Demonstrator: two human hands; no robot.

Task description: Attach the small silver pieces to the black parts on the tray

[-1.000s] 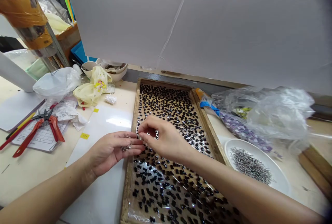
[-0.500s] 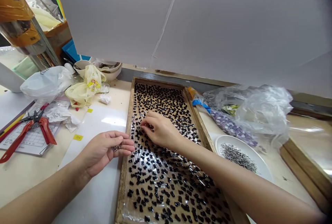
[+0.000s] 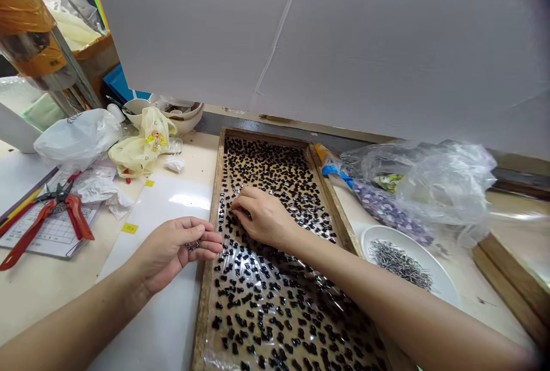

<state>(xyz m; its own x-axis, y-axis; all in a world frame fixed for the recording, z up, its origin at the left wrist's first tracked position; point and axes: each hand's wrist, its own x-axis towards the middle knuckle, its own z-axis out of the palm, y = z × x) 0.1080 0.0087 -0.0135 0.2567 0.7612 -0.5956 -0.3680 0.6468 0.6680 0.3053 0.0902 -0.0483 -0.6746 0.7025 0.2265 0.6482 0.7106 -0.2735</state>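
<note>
Left hand [image 3: 184,248]: palm up, loosely cupped, not closed; small metal pins [image 3: 193,245] lie across its fingers. Probably kept so to serve as a ready supply beside the right hand.

Right hand [image 3: 260,216]: palm down over the wooden tray [image 3: 203,302], thumb and fingertips bent toward the black pieces [image 3: 217,322]. Whether the tips meet or grip a pin: cannot tell.

Tray lies beneath the right hand, left fingertips by its near-side edge. Black pieces sit spread and mostly apart, presumably so each can be reached singly. Clear film under them likely stops sticking.

Plate [image 3: 444,288] with a pin heap: right of the right forearm, likely for refilling. Pliers [image 3: 76,213]: on the surface [image 3: 201,156], left of the left hand, set aside.

Obscured: pieces beneath the right hand and forearm; tray's near end, cut off by the lower border; exact pin shape and count; contents of the plastic bag [image 3: 447,182], right beyond the plate.
</note>
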